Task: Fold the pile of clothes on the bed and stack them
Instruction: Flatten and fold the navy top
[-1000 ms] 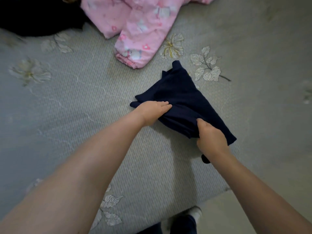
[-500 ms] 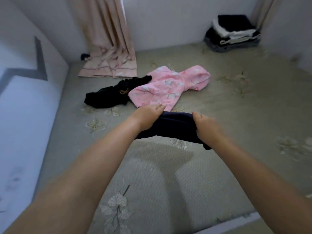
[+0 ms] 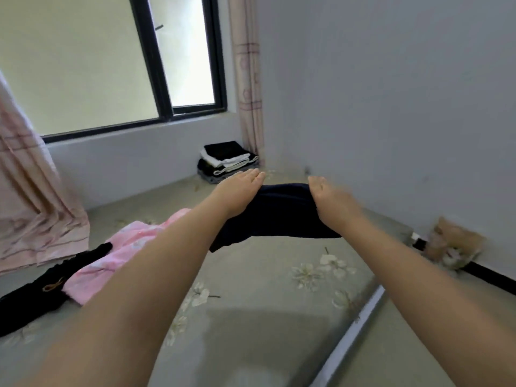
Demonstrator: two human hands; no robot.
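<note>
The folded navy garment [image 3: 279,213] hangs above the bed [image 3: 279,317], stretched crosswise between the left hand [image 3: 237,195] and the right hand [image 3: 333,202], each holding one end with fingers laid over the top edge; the grip underneath is hidden. The stack of folded clothes [image 3: 227,160] sits straight ahead in the far corner, just beyond the left hand's fingertips, so that hand looks nearer it

Around you: dark-framed window [image 3: 156,65] on the far wall, pink curtain [image 3: 33,208] bunched at its left, second curtain [image 3: 248,79] hanging in the corner. Blurred tan object [image 3: 455,243] at the right wall's base, can't identify.
</note>
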